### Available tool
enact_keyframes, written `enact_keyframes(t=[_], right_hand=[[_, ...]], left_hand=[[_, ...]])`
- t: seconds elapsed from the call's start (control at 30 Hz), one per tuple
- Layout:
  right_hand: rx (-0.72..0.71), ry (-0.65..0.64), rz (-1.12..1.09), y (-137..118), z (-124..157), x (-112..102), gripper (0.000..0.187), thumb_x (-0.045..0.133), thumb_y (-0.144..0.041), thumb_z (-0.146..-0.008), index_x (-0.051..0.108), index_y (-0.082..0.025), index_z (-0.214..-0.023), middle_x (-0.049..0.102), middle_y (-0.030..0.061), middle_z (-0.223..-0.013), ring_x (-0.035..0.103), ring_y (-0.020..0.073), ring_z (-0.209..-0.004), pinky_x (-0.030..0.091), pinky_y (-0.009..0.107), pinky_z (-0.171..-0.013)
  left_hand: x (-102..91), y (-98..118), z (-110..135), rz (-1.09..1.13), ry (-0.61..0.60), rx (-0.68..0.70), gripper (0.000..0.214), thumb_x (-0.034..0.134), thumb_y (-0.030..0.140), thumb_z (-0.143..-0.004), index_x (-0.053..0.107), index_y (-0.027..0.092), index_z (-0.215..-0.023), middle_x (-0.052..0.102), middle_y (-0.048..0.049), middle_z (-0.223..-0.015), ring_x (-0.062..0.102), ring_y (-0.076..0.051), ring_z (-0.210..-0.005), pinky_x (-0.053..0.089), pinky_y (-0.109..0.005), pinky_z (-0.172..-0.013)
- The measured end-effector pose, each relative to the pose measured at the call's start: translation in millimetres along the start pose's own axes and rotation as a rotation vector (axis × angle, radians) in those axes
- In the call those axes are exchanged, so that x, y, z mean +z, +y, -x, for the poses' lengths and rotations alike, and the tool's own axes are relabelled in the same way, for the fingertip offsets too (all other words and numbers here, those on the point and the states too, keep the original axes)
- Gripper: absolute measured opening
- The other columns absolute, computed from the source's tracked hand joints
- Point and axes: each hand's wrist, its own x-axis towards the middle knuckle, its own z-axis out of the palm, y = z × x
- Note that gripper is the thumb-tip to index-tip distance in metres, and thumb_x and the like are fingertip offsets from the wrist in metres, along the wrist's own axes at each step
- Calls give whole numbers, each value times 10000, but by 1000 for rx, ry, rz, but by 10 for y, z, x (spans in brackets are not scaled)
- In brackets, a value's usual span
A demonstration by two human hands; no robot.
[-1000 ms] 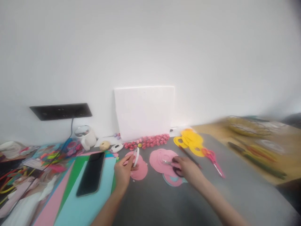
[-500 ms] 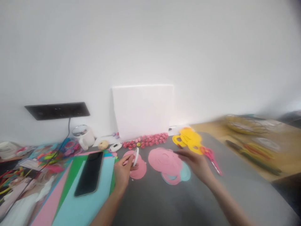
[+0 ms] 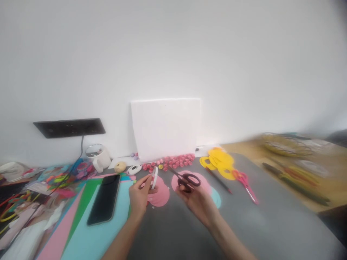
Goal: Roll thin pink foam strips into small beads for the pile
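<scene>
My left hand (image 3: 140, 196) is closed on a white roll of tape (image 3: 154, 177), held upright above a pink paper circle (image 3: 160, 195). My right hand (image 3: 195, 201) grips black-handled scissors (image 3: 183, 178), blades pointing up and left toward the tape. Under the right hand lie pink paper circles (image 3: 202, 183) over a light blue piece (image 3: 216, 197) on the grey mat (image 3: 244, 224).
A black phone (image 3: 104, 199) lies on coloured paper sheets (image 3: 81, 224) at left. A white board (image 3: 166, 128) leans on the wall behind red beads (image 3: 173, 161). Yellow cut-outs (image 3: 220, 160), a pencil (image 3: 218, 180) and orange scissors (image 3: 245, 182) lie right. A white mug (image 3: 98, 157) stands back left.
My right hand went from the pink circles to the right, then came back left holding the black scissors, raised near the tape. My left hand stays put with the tape roll.
</scene>
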Motion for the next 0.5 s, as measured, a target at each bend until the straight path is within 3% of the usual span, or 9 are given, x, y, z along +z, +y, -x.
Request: enact_keyframes(t=[0.13,0.3,0.5], right_hand=[[58,51,15,99,4,48,263,590,-447,-781,627,-196,-852,649,78,-807,627,223,-784,489,470,-851],[87,-77,174,106,18,76,448,665,-352,-727,522,-235,-1134,634,59,-899,613,219,-878,508,414,-783],[-201,-32,813,58,-132,36,400,649,-157,-604,606,-197,-999,636,45,-910,589,194,-826,495,368,-796]], left_hand=[[-6,-9,2,6,7,14,418,720,405,-604,710,91,-879,704,-52,-706,681,-218,-529,603,-335,-502],[-20,-7,13,-13,8,7,401,718,393,-614,707,91,-878,705,-59,-725,680,-217,-528,601,-331,-491],[4,17,11,-2,-12,6,416,730,411,-601,705,91,-866,705,-58,-726,677,-219,-517,607,-349,-500]])
